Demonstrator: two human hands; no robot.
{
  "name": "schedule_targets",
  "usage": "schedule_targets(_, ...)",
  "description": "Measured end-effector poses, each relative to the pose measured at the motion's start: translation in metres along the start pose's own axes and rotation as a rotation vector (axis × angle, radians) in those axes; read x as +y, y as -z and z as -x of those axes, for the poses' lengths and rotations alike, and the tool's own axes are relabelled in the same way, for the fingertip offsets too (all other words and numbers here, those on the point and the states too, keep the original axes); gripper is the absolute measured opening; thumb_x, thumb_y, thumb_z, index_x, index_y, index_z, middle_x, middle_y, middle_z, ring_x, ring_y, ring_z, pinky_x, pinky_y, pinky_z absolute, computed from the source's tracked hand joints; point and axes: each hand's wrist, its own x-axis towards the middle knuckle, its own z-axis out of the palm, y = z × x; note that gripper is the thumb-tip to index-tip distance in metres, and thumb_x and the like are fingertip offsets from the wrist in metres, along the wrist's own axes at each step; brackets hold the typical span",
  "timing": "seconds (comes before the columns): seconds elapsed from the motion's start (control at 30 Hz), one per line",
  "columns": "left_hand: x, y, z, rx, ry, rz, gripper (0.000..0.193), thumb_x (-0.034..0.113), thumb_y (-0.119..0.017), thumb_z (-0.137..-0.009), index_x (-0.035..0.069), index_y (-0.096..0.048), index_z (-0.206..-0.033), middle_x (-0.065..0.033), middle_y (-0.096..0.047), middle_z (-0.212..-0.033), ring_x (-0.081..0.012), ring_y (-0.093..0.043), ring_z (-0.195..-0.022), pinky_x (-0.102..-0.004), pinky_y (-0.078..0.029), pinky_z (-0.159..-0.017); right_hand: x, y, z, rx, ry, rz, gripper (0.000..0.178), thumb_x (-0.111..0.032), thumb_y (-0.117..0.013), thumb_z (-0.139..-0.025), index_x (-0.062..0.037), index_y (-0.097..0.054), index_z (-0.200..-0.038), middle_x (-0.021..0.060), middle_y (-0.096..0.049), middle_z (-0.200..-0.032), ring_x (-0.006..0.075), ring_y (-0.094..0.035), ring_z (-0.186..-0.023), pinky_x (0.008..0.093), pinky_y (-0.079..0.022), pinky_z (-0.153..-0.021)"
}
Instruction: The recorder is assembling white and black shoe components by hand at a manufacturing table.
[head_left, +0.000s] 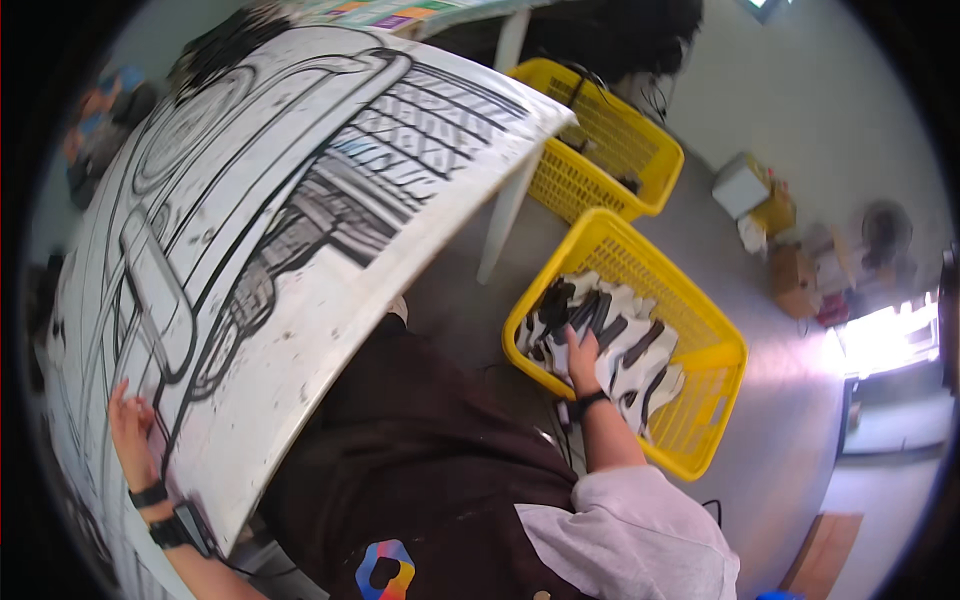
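My left hand (132, 430) is over the left side of a white table (262, 372) covered in black line drawing. Its fingers are slightly bent and apart, with nothing held in them. On the right, my right hand (582, 362) reaches down into a yellow plastic basket (722, 375). Its fingertips are among flat black-and-white pieces (632, 342) whose kind I cannot make out. Blur and the pile hide whether that hand grips one. Bands are on both wrists, and a dark device (190, 528) is strapped to the left forearm.
A second yellow basket (655, 165) stands behind the first, beside a table leg (508, 215). Boxes (793, 280) line the wall at right. A cable (165, 440) crosses the tabletop near my left hand. A brown board (822, 555) lies at lower right.
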Motion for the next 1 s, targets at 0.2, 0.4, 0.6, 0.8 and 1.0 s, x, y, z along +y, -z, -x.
schedule_targets(0.2,-0.014,0.004,-0.007,0.047,0.019,0.082,0.036,0.013,-0.048,-0.091,0.006,-0.043,-0.127,-0.0009,-0.052,-0.088,-0.0051,-0.046,-0.074,-0.0167,-0.041,-0.070,-0.055,-0.124,-0.065,-0.051,-0.424,0.025,0.076,-0.030,-0.060,-0.076,0.0142,-0.024,-0.126,0.0333,-0.034,-0.128,0.0407,-0.036,-0.120,0.0397,-0.031,-0.101)
schedule_targets(0.4,0.001,-0.011,0.000,0.112,0.046,0.066,0.037,0.012,-0.045,-0.092,0.005,-0.040,-0.128,-0.0016,-0.051,-0.086,-0.0053,-0.046,-0.072,-0.0169,-0.042,-0.070,-0.051,-0.138,-0.050,-0.067,-0.435,0.079,0.057,-0.018,-0.041,-0.085,0.0094,-0.019,-0.130,0.0325,-0.039,-0.124,0.0418,-0.051,-0.105,0.0423,-0.042,-0.089)
schedule_targets(0.6,0.005,-0.003,0.008,0.111,0.054,0.112,0.039,0.013,-0.046,-0.092,0.002,-0.038,-0.128,-0.0018,-0.050,-0.086,-0.0071,-0.046,-0.073,-0.0179,-0.041,-0.071,-0.043,-0.135,-0.057,-0.028,-0.338,0.175,0.051,-0.023,-0.054,-0.082,0.0055,-0.029,-0.116,0.0306,-0.052,-0.109,0.0432,-0.054,-0.097,0.0452,-0.045,-0.083)
schedule_targets(0.8,0.002,-0.013,0.009,0.024,0.050,0.115,0.038,0.016,-0.047,-0.092,0.003,-0.039,-0.127,-0.0007,-0.049,-0.084,-0.0064,-0.044,-0.071,-0.0186,-0.038,-0.069,-0.041,-0.130,-0.054,-0.017,-0.392,0.190,0.047,-0.021,-0.049,-0.084,0.0029,-0.027,-0.118,0.0306,-0.056,-0.101,0.0423,-0.055,-0.095,0.0462,-0.044,-0.082)
schedule_targets(1.0,0.006,-0.012,0.008,-0.005,0.071,-0.031,0.033,0.017,-0.048,-0.092,0.005,-0.044,-0.122,0.0024,-0.048,-0.083,-0.0039,-0.041,-0.069,-0.0155,-0.034,-0.065,-0.063,-0.142,-0.044,0.079,-0.397,0.265,0.053,-0.024,-0.045,-0.087,0.0017,-0.025,-0.129,0.0270,-0.055,-0.102,0.0406,-0.059,-0.086,0.0456,-0.048,-0.075)
